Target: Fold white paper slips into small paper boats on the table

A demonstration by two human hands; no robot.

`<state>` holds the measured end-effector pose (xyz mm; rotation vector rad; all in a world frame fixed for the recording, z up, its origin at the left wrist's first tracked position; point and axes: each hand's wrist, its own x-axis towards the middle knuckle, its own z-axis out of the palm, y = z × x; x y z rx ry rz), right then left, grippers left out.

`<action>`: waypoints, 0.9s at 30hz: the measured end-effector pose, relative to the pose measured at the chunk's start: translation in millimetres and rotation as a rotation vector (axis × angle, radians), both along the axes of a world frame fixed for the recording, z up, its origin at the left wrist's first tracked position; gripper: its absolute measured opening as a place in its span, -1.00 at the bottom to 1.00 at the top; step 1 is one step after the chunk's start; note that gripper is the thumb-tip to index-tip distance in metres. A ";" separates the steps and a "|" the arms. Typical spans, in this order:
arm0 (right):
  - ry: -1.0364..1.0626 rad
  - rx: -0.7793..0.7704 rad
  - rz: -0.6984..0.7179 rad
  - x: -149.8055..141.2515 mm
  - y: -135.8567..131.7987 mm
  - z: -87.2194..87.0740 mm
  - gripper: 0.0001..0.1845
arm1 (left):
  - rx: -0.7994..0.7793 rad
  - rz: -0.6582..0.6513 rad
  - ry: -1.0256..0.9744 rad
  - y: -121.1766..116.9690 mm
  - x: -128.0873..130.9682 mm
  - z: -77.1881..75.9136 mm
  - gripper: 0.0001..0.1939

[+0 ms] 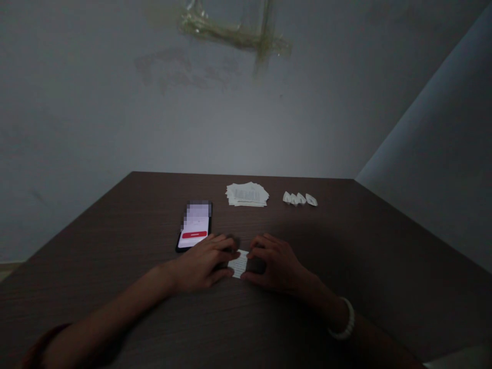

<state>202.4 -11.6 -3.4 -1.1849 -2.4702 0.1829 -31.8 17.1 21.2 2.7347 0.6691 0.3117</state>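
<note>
Showing a small printed paper slip lying flat on a dark wood-grain table, between the left hand and right hand. Both hands are curled rather than spread, fingertips at the slip's opposite ends; whether they pinch it cannot be told. Relative to the slip: smartphone at eleven o'clock, loose stack of printed papers at twelve, small folded paper pieces at one. White bracelet on right wrist.

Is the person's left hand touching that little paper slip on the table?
Touching: the head view shows the left hand with its fingertips lying over the upper corner of the paper slip.
</note>
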 end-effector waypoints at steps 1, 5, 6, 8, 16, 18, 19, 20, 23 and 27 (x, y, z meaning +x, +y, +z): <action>0.001 0.002 -0.008 0.0 -0.6 -0.1 -0.66 | -0.013 0.000 -0.013 -0.1 -0.6 -0.1 -0.71; 0.001 0.032 -0.002 0.8 -3.3 -0.7 -0.62 | -0.054 0.002 -0.036 -1.0 -1.6 1.2 -0.70; 0.002 0.050 0.028 1.0 -3.7 -1.4 -0.63 | -0.059 -0.001 -0.036 -1.2 -1.5 1.6 -0.72; 0.000 0.081 0.130 0.9 -4.2 -3.6 -0.73 | -0.064 -0.004 -0.049 -1.3 -1.1 2.1 -0.78; -0.085 0.055 0.335 -1.1 -5.8 -4.7 -0.66 | -0.082 -0.015 -0.069 -0.1 -0.3 1.8 -0.79; -0.119 0.061 0.338 -1.2 -6.6 -0.9 -0.64 | -0.069 -0.007 -0.067 -0.3 -0.5 1.9 -0.78; -0.138 0.063 0.337 -1.3 -7.0 0.8 -0.62 | -0.063 -0.002 -0.064 -0.4 -0.5 2.1 -0.77; -0.157 0.064 0.340 -1.4 -7.3 2.2 -0.61 | -0.059 0.002 -0.056 -0.6 -0.4 2.3 -0.76; -0.200 0.066 0.341 -2.5 -8.2 4.8 -0.56 | -0.065 0.012 -0.025 -1.1 0.6 3.8 -0.76; -0.231 0.073 0.332 -6.0 -9.8 7.7 -0.58 | -0.080 0.017 -0.015 -1.5 2.3 5.9 -0.76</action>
